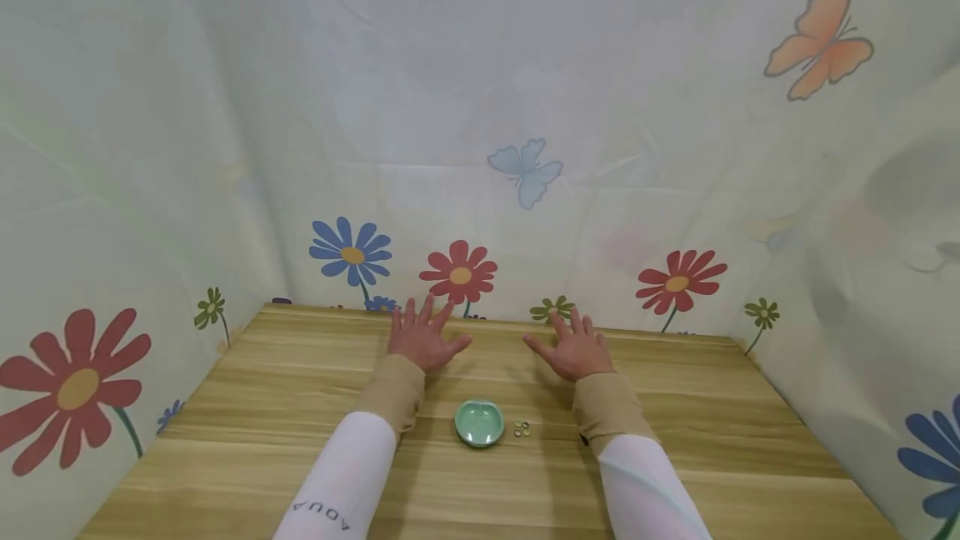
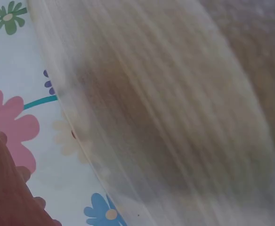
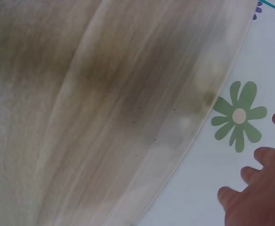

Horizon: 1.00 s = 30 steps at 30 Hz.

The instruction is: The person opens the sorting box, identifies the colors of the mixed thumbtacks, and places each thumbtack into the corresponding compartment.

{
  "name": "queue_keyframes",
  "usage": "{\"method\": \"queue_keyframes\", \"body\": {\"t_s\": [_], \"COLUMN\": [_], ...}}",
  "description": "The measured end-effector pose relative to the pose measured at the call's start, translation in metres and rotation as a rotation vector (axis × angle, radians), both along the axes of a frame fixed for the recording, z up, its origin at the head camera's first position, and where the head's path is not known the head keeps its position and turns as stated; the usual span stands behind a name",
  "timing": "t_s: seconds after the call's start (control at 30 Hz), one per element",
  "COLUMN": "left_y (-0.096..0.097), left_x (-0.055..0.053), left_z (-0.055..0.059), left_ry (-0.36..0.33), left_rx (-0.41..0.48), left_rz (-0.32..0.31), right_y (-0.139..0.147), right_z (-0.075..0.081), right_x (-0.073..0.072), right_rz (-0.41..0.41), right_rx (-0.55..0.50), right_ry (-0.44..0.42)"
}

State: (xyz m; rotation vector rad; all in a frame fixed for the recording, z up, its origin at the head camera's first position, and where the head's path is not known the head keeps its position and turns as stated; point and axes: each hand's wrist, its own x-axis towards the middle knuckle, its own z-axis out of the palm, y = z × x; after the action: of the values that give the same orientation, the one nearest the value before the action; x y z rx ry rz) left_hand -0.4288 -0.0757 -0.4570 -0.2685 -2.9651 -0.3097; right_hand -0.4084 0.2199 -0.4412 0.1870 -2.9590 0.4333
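Centrally placed on the near half of the surface (image 1: 495,494), one small green dish (image 1: 480,426): round, shallow, glossy, its rim slightly indented at the far side. Just beside it, to the right, four small pieces (image 1: 526,425), set in a loose two-by-two square, yellowish and dark in tone; ring-like in outline, though too small for their material to be told. Surface: smooth, wood-patterned, yellow-brown, with long streaks of grain running crosswise and a straight far edge. Backing: pale, lightly creased sheeting (image 1: 420,65), printed with blue, red and green flowers, one light-blue butterfly (image 1: 528,177) and one orange butterfly (image 1: 821,44). Sleeves: white, the left sleeve (image 1: 341,465) bearing dark lettering, the right sleeve (image 1: 648,490) a pale curved line; both end in gathered tan cuffs. Left hand (image 1: 423,344): near the far edge, well beyond the dish, fingers spread wide, thumb extended inward. Right hand (image 1: 576,352): level with it across a gap, fingers likewise fanned, thumb pointing inward. Whether either palm touches the surface cannot be told; both wrist views show only part of a hand, before the flowered sheeting.
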Motion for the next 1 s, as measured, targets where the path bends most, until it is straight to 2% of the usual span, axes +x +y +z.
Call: {"method": "queue_keyframes", "body": {"t_s": [0.07,0.17,0.33,0.43,0.57,0.67,0.87,1.0], "left_y": [-0.002,-0.002,0.000,0.002,0.004,0.006,0.008,0.010], "left_x": [0.000,0.006,0.014,0.017,0.022,0.028,0.034,0.041], "left_z": [-0.001,0.001,0.007,0.007,0.010,0.013,0.014,0.013], "left_ry": [0.003,0.012,0.036,0.043,0.052,0.063,0.061,0.016], "left_rx": [0.009,0.029,0.061,0.084,0.107,0.130,0.163,0.197], "left_rz": [0.006,-0.009,-0.077,-0.111,-0.145,-0.188,-0.292,-0.344], "right_y": [-0.001,-0.003,-0.007,-0.009,-0.013,-0.016,-0.023,-0.031], "right_z": [0.000,0.002,0.004,0.003,-0.001,-0.004,-0.007,-0.004], "right_x": [-0.002,-0.001,0.007,0.011,0.014,0.018,0.029,0.037], "right_rz": [0.028,0.088,0.187,0.219,0.261,0.287,0.326,0.366], "right_rx": [0.001,-0.001,-0.009,0.016,0.050,0.043,0.024,0.034], "right_ry": [0.023,0.075,0.112,0.130,0.195,0.229,0.201,0.174]}}
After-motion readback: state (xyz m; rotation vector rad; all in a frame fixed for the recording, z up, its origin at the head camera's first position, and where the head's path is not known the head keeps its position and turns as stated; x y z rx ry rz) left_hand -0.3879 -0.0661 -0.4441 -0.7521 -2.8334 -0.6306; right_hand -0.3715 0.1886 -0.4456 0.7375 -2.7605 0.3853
